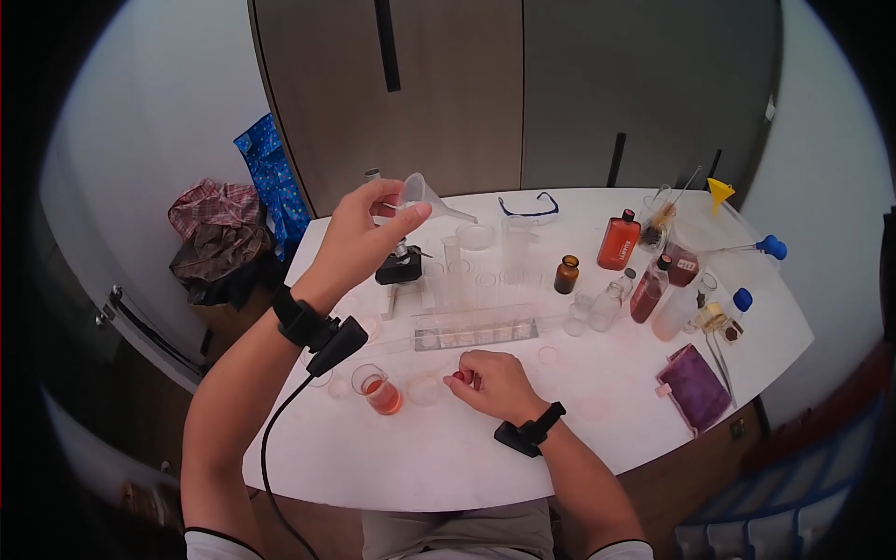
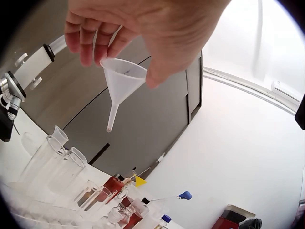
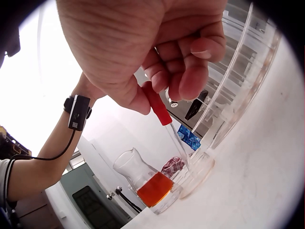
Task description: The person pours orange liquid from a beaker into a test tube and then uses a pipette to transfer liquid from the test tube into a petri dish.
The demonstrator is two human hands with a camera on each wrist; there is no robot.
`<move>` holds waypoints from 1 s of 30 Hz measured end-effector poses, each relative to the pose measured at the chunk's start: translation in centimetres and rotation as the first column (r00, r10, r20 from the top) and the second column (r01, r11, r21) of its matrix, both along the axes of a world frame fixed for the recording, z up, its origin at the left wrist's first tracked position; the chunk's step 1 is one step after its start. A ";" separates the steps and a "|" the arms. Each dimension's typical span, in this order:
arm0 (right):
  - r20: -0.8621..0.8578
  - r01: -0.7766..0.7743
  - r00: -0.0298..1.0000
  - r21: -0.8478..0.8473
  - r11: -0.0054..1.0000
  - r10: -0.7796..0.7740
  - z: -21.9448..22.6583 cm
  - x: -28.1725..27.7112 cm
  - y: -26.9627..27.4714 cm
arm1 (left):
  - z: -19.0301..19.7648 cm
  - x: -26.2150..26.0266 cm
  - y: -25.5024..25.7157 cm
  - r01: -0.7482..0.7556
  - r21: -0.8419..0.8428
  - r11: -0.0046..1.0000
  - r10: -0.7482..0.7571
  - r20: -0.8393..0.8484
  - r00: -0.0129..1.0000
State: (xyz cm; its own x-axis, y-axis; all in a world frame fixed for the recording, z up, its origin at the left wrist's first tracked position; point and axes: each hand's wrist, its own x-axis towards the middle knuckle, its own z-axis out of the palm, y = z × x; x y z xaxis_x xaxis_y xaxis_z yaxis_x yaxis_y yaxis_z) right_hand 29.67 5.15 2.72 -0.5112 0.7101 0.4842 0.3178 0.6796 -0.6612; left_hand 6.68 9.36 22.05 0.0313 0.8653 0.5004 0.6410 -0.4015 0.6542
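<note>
My left hand (image 1: 373,224) is raised over the back of the table and pinches a clear plastic funnel (image 2: 123,78) by its rim, thumb on one side and fingers on the other. The funnel's stem points down and away. Low over the table front, my right hand (image 1: 499,385) pinches the red rubber bulb (image 3: 157,104) of a glass dropper. Its glass tube (image 3: 178,145) slants down to a shallow clear dish (image 3: 199,175). Beside that dish stands a small beaker (image 1: 380,390) of orange-red liquid.
A clear test tube rack (image 1: 476,333) crosses the middle of the table. Behind it are glass cylinders (image 1: 518,250) and a microscope (image 1: 399,266). Bottles, among them a brown one (image 1: 567,274) and a red one (image 1: 619,240), stand at right, near a purple pouch (image 1: 693,390).
</note>
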 end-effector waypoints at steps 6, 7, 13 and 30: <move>0.019 0.015 1.000 0.024 1.000 -0.016 -0.5 -0.1 0.4 | 1.5 7.3 1.8 0.021 0.036 0.999 -0.011 -0.263 0.965; 0.021 0.016 1.000 0.027 1.000 -0.017 -0.6 -0.1 0.5 | 1.7 8.3 2.3 0.026 0.038 0.999 -0.015 -0.267 0.964; 0.069 0.027 0.997 -0.046 0.999 -0.024 -0.6 -0.1 0.6 | 2.1 11.7 7.2 -0.021 0.098 0.995 0.070 -0.528 0.846; 0.112 -0.007 0.994 -0.055 0.998 0.014 0.2 0.2 0.3 | -1.7 13.6 14.9 -0.224 -0.033 0.974 0.126 -0.743 0.657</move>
